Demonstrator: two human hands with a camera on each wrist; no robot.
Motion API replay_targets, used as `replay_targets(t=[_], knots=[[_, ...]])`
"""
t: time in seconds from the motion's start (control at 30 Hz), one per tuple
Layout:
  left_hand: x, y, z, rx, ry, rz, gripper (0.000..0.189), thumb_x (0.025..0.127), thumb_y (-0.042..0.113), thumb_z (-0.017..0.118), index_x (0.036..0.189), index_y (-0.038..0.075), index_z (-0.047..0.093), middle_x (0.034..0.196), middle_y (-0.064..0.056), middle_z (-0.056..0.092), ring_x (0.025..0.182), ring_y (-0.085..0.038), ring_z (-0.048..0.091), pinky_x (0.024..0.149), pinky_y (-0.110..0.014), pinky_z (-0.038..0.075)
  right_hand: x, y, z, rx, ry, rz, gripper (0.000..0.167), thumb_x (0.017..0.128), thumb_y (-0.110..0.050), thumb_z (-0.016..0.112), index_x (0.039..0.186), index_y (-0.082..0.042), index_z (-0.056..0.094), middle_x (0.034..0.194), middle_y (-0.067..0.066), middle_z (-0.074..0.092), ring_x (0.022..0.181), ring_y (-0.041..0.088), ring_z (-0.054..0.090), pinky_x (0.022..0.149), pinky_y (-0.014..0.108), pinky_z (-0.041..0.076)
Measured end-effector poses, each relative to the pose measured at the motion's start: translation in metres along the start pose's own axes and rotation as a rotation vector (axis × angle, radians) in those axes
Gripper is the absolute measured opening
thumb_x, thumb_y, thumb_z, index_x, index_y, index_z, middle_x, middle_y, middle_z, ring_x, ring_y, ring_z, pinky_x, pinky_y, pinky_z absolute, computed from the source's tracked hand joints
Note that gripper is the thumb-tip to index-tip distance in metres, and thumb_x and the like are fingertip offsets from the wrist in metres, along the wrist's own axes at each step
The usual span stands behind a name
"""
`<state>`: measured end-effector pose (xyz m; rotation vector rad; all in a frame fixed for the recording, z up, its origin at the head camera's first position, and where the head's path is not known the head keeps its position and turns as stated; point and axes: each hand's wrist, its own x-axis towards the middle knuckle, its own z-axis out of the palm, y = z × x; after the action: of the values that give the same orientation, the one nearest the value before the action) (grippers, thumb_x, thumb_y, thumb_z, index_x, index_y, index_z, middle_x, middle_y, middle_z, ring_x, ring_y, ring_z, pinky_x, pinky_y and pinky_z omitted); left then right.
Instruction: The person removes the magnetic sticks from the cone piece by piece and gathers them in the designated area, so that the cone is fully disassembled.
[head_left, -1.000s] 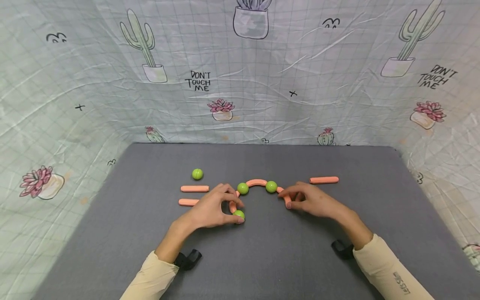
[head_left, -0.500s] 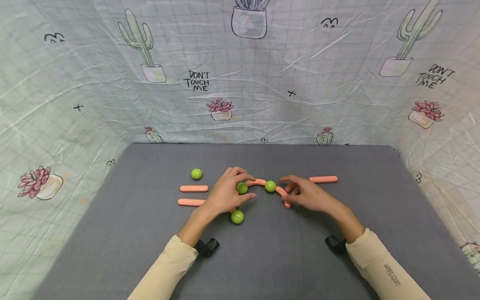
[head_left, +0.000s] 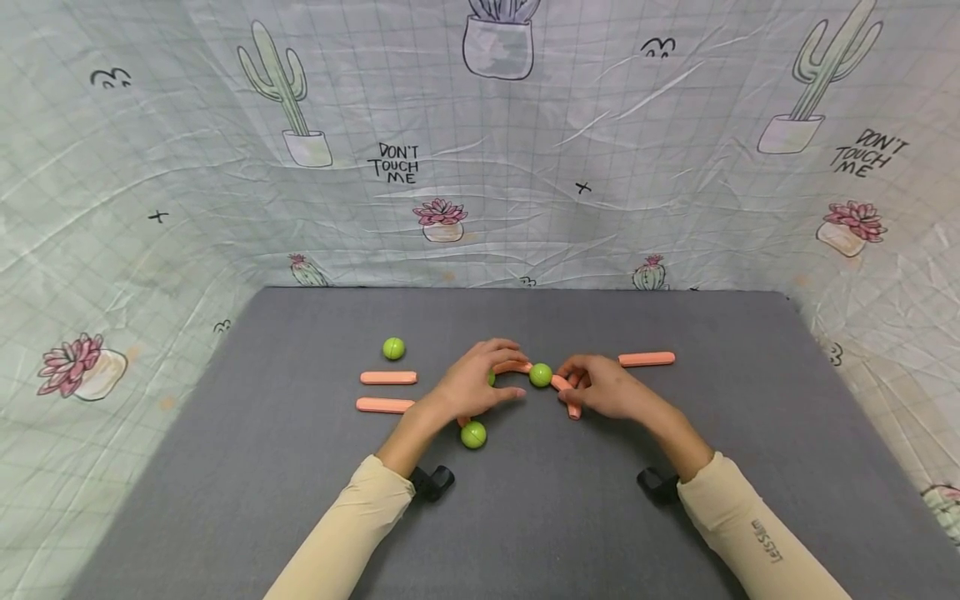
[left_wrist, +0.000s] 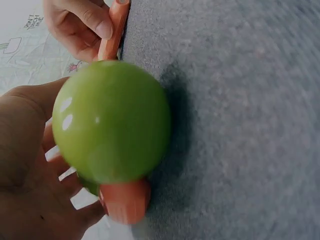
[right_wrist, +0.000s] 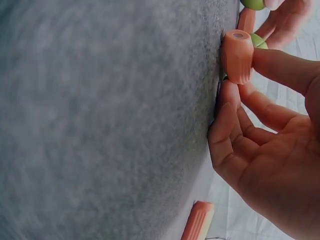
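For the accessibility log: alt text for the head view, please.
Two hands work an arc of orange rods and green balls on a grey mat: the left hand covers its left part, the right hand pinches its right end rod. Three straight rods and two balls lie apart.

Backdrop cloth (head_left: 525, 208), behind the surface: hand-lettered "DON'T TOUCH ME" in black, left of centre, between a potted cactus drawing and a pink succulent drawing. Same "DON'T TOUCH ME" again at far right of the cloth, tilted. Small black "x" marks printed here and there on the cloth. Right sleeve (head_left: 757, 533): a short dark printed word runs along the forearm, too small to read. Left wrist view: a corner of the cloth lettering shows, partly cut off.
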<state>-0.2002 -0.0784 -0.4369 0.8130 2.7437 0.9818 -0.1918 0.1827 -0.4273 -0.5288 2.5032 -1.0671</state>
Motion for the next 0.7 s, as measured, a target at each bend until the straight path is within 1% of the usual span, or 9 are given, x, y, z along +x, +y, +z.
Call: replay_targets(t=[0.1,0.2,0.4,0.53,0.63,0.7], knots=[[0.0016,0.0011,0.0012,0.019,-0.02,0.023,0.049,0.092,0.031,0.082,0.138,0.022,0.067,0.152,-0.003,0.057,0.143,-0.031,0.05,0.114,-0.06,0.042,0.0005,-0.0002,0.0017,0.006,0.008,-0.003,0.02,0.098,-0.012,0.073,0.115,-0.002,0.068,0.094,0.008,0.069,0.08,0.014,0.063,0.071,0.027,0.05],[0.0027,0.0014,0.0025,0.035,-0.029,0.036,0.048,0.093,0.032,0.081,0.138,0.024,0.067,0.148,-0.002,0.061,0.139,-0.03,0.053,0.112,-0.061,0.042,0.0003,-0.0006,0.0025,0.006,0.015,-0.017,0.02,0.098,-0.012,0.073,0.115,-0.003,0.068,0.096,0.008,0.069,0.081,0.014,0.063,0.071,0.027,0.051],[0.003,0.0024,0.0043,0.041,-0.038,0.011,0.044,0.094,0.034,0.079,0.136,0.028,0.069,0.134,-0.001,0.066,0.128,-0.026,0.057,0.106,-0.053,0.045,0.0009,-0.0008,0.0027,0.042,0.002,-0.034,0.02,0.098,-0.011,0.073,0.116,-0.002,0.068,0.094,0.009,0.07,0.076,0.015,0.065,0.069,0.025,0.051],[0.0028,0.0028,0.0057,0.036,-0.043,-0.009,0.041,0.094,0.035,0.079,0.134,0.029,0.071,0.12,-0.001,0.066,0.114,-0.022,0.057,0.097,-0.045,0.048,0.0015,-0.0006,0.0026,0.072,-0.013,-0.043,0.021,0.099,-0.011,0.072,0.116,-0.001,0.068,0.092,0.012,0.071,0.071,0.015,0.065,0.066,0.025,0.05],[0.0032,0.0023,0.0068,0.034,-0.045,-0.013,0.039,0.095,0.036,0.078,0.133,0.03,0.072,0.115,-0.001,0.065,0.105,-0.019,0.055,0.09,-0.04,0.048,0.0022,-0.0006,0.0027,0.086,-0.016,-0.041,0.021,0.099,-0.012,0.071,0.117,0.0,0.069,0.091,0.013,0.072,0.067,0.016,0.065,0.064,0.025,0.05],[0.0035,0.0015,0.0075,0.032,-0.046,-0.012,0.038,0.095,0.037,0.077,0.132,0.03,0.072,0.115,-0.001,0.065,0.103,-0.018,0.054,0.089,-0.038,0.048,0.0028,-0.0006,0.0028,0.09,-0.012,-0.033,0.022,0.099,-0.012,0.071,0.118,0.0,0.068,0.092,0.013,0.072,0.067,0.015,0.065,0.065,0.025,0.05]])
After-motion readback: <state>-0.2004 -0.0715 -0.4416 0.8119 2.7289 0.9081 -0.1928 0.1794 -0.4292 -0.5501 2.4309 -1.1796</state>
